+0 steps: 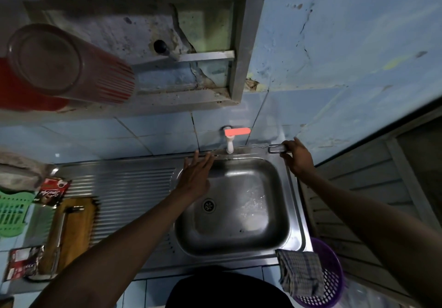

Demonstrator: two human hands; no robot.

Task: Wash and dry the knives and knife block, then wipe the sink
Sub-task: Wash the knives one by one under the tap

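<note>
The steel sink [282, 178] is wet and holds nothing. My left hand [195, 178] hovers over the basin's back left part with its fingers straight and spread, holding nothing. At the sink's back right corner, my right hand [295, 156] grips a small grey metal object [276, 149]; I cannot tell what it is. A wooden knife block [76, 233] lies on the drainboard at the left, with a metal-handled knife [61, 226] on top of it. A checked cloth [300, 272] hangs over the sink's front right corner.
A white tap with an orange lever [233, 132] juts from the tiled wall behind the basin. A purple basket [331, 281] stands at the front right, a green basket [12, 209] at the far left. Red sachets [51, 191] lie near the block. A red tumbler [67, 64] sits on a shelf above.
</note>
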